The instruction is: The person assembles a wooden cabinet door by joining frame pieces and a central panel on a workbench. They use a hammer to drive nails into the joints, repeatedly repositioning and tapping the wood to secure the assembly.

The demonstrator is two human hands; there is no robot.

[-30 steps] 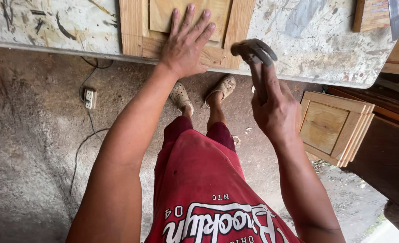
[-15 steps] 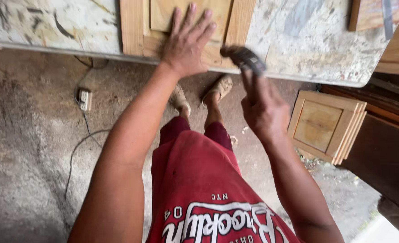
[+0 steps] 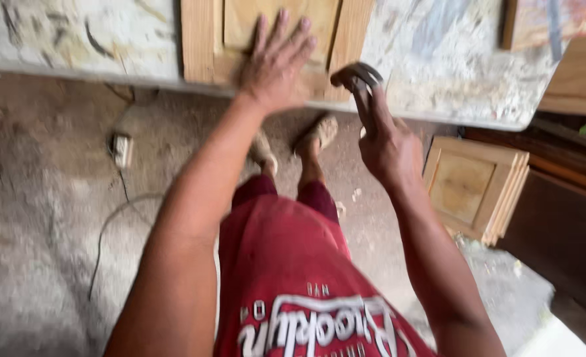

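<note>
Two hands at the bench's (image 3: 75, 39) near edge: left hand (image 3: 276, 63) flat, fingers spread, on wooden panel (image 3: 204, 39); right hand (image 3: 385, 142) gripping dark curved tool (image 3: 354, 76).

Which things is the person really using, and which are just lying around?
In use:
- wooden door panel, with the left hand pressed flat on it
- dark tool gripped in the right hand
- workbench under the panel

Lying about:
- stack of panels on the floor
- socket and its cable
</note>
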